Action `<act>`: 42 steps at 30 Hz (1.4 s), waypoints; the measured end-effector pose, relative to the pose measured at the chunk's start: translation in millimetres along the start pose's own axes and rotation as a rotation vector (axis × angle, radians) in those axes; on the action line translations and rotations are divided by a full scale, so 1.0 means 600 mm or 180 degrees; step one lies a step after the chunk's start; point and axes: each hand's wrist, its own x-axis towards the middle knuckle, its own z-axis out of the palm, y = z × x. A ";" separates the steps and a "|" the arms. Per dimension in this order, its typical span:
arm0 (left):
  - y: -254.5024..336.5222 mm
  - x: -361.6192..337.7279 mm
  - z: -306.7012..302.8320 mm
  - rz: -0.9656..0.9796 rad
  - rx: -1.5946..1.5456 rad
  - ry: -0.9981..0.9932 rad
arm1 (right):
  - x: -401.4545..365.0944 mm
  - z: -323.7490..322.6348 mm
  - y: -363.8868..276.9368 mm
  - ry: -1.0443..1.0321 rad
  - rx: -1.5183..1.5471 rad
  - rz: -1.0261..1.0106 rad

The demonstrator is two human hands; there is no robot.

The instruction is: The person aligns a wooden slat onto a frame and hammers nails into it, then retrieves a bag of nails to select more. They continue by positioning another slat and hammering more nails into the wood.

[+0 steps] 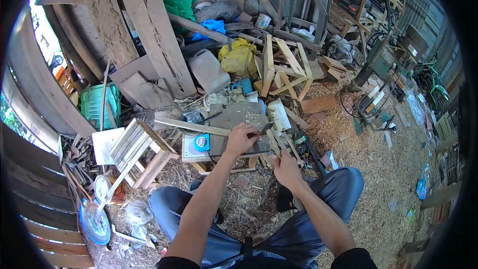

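My left hand (242,139) is closed over the right end of a long, pale wooden strip (191,126), its fingertips bent down above the low workbench (239,114). A dark, thin piece (267,128) shows just past those fingertips; its kind is too small to make out. My right hand (288,169), lower and to the right, grips the near end of a short wooden slat (273,142) that points away from me. More narrow slats lie close beside it. Left of my left hand, a blue tape measure (201,142) rests on a white board at the bench's near corner.
A small wooden stool (142,152) lies tipped at the left, near a round blue-rimmed dish (95,223). Behind the bench are a yellow sack (237,59), a grey jerrycan (209,71) and a wooden frame (286,67). A green machine (373,65) stands right, among wood shavings.
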 end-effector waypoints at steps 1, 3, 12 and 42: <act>-0.001 0.000 0.001 0.0011 0.0005 0.0011 | 0.001 -0.003 -0.001 -0.0019 -0.0007 -0.0013; 0.001 -0.001 0.000 -0.0001 0.0001 0.0029 | -0.001 -0.013 -0.014 0.0142 -0.0008 -0.0076; -0.007 -0.001 0.006 0.0051 0.0214 0.0180 | 0.003 0.010 0.004 -0.0011 -0.0130 -0.0135; 0.001 -0.004 -0.003 -0.0085 -0.0098 -0.0017 | 0.001 -0.002 -0.024 0.0271 0.0100 -0.0076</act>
